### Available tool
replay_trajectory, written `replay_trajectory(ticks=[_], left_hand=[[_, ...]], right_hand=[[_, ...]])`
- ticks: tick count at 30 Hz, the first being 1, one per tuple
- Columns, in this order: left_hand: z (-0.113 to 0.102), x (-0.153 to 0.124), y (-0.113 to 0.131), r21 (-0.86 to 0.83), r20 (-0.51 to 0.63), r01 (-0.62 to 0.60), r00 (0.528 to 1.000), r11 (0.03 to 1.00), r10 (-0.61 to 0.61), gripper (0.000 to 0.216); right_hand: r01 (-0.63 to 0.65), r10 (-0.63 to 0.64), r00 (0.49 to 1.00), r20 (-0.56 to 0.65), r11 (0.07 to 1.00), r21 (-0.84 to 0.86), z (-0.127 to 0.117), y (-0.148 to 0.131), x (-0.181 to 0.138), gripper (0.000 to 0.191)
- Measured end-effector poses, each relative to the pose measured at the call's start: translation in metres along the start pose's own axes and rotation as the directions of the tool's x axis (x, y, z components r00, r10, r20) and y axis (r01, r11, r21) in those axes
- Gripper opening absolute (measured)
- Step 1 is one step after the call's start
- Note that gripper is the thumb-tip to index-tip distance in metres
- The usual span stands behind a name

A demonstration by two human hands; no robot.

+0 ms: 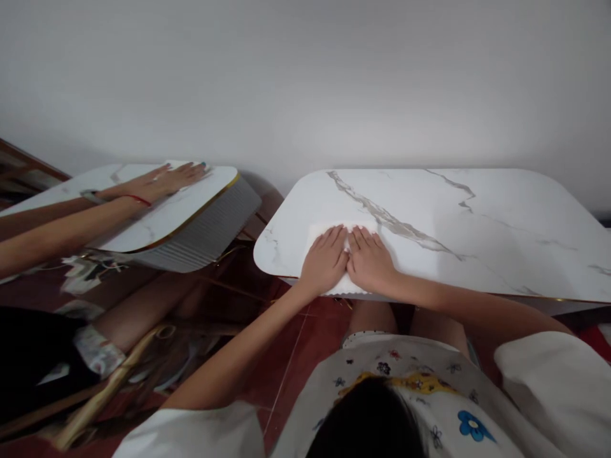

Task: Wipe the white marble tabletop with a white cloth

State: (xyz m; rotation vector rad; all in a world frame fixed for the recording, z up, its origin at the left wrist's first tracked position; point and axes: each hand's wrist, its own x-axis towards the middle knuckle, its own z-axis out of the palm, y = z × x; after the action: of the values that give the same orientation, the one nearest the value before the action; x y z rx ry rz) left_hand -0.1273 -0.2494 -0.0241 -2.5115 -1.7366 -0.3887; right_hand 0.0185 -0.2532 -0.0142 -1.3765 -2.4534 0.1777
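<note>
A white cloth (347, 286), perhaps a paper towel, lies spread near the front left edge of a white marble-patterned table top (506, 222). My left hand (325, 261) rests flat on it with the fingers stretched forward. Beside it, my right hand (371, 259) also presses flat on the cloth, and the thumbs meet in the middle. Neither hand grips the cloth; the palms cover much of it. One edge of the cloth reaches the table's front rim.
At left, another person's hands (174, 180) lie on a white cloth on a second marble-patterned table (210, 197) with a gold trim and ribbed side. A bamboo or wooden frame (114, 388) stands low at left on the red tiled floor (286, 337). A grey-white wall (305, 83) rises behind both tables.
</note>
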Motion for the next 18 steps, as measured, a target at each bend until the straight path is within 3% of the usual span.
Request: replay_trajectory(ticks=[4, 7, 12, 18], left_hand=[[0.006, 0.021, 0.03, -0.009, 0.041, -0.065, 0.997, 0.998, 0.066, 0.054], [0.013, 0.05, 0.035, -0.019, 0.056, -0.116, 0.992, 0.993, 0.117, 0.054], [0.026, 0.112, 0.018, -0.053, -0.003, -0.106, 0.994, 0.993, 0.106, 0.051], [0.044, 0.18, -0.024, -0.091, -0.1, -0.088, 0.992, 0.992, 0.079, 0.045]], right_hand=[[-0.063, 0.062, 0.998, -0.021, 0.997, -0.054, -0.008, 0.029, -0.015, 0.058], [-0.099, 0.095, 0.995, -0.044, 0.99, -0.097, -0.008, 0.052, -0.005, 0.058], [-0.086, 0.08, 0.995, -0.057, 0.988, -0.125, -0.004, 0.092, 0.047, 0.057], [-0.076, 0.067, 0.995, -0.077, 0.99, -0.123, 0.003, 0.125, 0.121, 0.054]])
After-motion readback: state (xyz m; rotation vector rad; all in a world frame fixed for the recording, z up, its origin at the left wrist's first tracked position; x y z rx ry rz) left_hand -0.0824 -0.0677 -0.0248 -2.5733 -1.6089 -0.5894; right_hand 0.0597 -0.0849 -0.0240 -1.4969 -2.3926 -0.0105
